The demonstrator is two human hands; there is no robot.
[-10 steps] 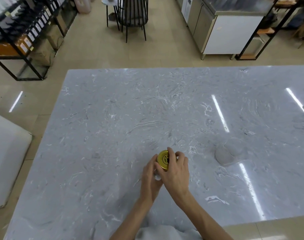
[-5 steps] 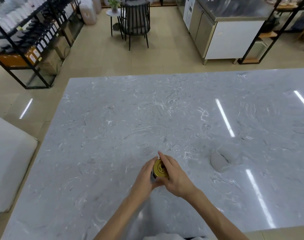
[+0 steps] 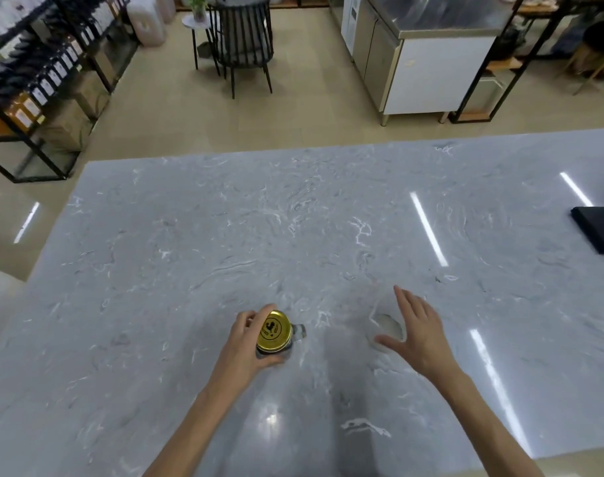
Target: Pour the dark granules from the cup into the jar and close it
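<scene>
A small glass jar with a gold lid (image 3: pixel 274 330) stands on the grey marble table (image 3: pixel 293 235), lid on top. My left hand (image 3: pixel 247 342) wraps around the jar's left side. A clear, empty-looking cup (image 3: pixel 386 325) lies on the table to the right of the jar. My right hand (image 3: pixel 419 333) hovers over the cup with fingers spread, holding nothing. Whether it touches the cup I cannot tell.
A flat black object (image 3: pixel 600 228) lies at the table's right edge. Beyond the far edge are a black chair (image 3: pixel 242 43), a steel counter (image 3: pixel 424 53) and shelving (image 3: pixel 35 80) at the left.
My right hand has let go of the gold lid and moved right, over the cup. The left hand stays on the jar. The camera view has tilted up.
</scene>
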